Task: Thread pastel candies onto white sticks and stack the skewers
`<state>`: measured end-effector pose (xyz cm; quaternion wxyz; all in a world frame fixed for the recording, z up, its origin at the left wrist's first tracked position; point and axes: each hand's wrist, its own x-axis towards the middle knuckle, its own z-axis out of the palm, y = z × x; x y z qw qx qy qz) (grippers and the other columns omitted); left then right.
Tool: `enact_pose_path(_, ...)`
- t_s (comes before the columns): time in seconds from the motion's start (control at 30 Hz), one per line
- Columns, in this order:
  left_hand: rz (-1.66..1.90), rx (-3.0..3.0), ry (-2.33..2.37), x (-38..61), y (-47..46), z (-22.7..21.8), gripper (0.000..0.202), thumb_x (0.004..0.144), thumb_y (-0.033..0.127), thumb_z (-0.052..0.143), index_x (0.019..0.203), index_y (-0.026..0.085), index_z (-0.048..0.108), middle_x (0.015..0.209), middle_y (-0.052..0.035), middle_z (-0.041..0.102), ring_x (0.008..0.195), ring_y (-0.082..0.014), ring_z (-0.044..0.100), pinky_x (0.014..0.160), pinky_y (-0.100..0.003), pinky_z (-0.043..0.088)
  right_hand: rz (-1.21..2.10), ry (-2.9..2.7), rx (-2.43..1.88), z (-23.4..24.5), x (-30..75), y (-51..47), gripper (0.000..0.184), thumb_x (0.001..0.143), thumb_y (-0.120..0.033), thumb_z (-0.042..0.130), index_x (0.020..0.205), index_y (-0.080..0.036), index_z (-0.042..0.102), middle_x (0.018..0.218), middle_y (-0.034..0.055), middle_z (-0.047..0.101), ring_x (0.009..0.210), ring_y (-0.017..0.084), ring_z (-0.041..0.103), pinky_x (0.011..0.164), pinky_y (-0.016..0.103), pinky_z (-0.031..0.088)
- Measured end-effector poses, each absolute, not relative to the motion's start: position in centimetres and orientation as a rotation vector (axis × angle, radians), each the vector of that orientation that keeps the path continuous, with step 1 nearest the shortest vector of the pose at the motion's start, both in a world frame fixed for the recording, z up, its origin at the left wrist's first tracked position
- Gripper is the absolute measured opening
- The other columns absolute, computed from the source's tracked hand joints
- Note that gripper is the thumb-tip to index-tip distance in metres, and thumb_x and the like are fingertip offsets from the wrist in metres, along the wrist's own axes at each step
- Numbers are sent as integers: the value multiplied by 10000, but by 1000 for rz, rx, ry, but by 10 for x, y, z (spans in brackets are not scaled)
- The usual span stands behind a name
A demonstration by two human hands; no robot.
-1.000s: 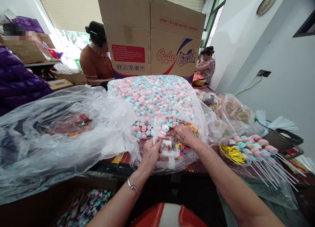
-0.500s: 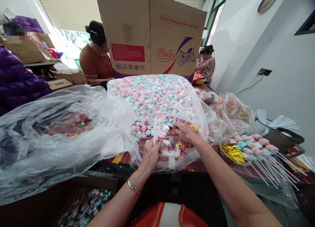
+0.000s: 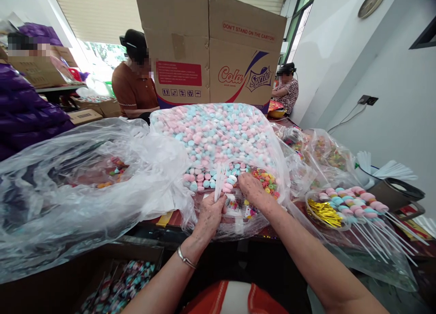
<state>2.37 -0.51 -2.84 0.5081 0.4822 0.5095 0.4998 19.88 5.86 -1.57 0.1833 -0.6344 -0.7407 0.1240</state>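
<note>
My left hand (image 3: 211, 212) is closed around a small bundle of white sticks (image 3: 220, 182), which point up and away from me. Pink and blue marshmallows (image 3: 204, 175) lie just past the stick tips, spilling from the mouth of a big clear bag (image 3: 218, 128). My right hand (image 3: 251, 189) is bent over the spot between those marshmallows and a heap of coloured ring-shaped pieces (image 3: 267, 180). Its fingers curl downward, and whatever lies in them is hidden. Below the hands sits a small printed packet (image 3: 233, 203).
Finished marshmallow sticks (image 3: 357, 200) lie on the right, beside gold twist ties (image 3: 323, 212) in a round tray. Crumpled plastic sheeting (image 3: 102, 205) covers the left. A large carton (image 3: 211, 55) stands behind; a box of wrapped sticks (image 3: 119, 282) is low left. Co-workers sit beyond.
My right hand has shifted slightly left and lower, uncovering more of the coloured rings. The left hand keeps its hold on the sticks, and the view has moved a little.
</note>
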Motion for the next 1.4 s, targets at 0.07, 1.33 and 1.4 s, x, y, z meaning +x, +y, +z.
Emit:
enact_pose_path(0.07, 1193, 1193, 1234, 24, -7, -25, 187, 779, 347, 608, 700, 182, 645, 467, 69, 471, 411, -91, 325, 434, -218, 243, 444, -1953, -1729, -17, 202, 59, 212, 867, -111, 519, 1007, -133, 676, 1075, 158, 700, 1007, 244, 627, 867, 322, 472)
enact_pose_path(1.33, 1283, 1248, 1217, 28, 2, -18, 294, 818, 398, 626, 620, 192, 556, 529, 57, 462, 505, -110, 356, 502, -232, 265, 805, -1580, -1215, 13, 203, 41, 396, 898, -395, 527, 1208, -236, 714, 1099, 58, 750, 907, 212, 702, 798, 359, 574)
enact_pose_path(1.4, 1310, 1221, 1226, 24, 5, -17, 337, 822, 424, 641, 600, 191, 541, 521, 55, 475, 491, -103, 355, 490, -229, 251, 560, -1817, -1434, 20, 212, 49, 414, 964, -291, 405, 1285, -208, 653, 1173, 82, 722, 949, 201, 687, 822, 341, 554)
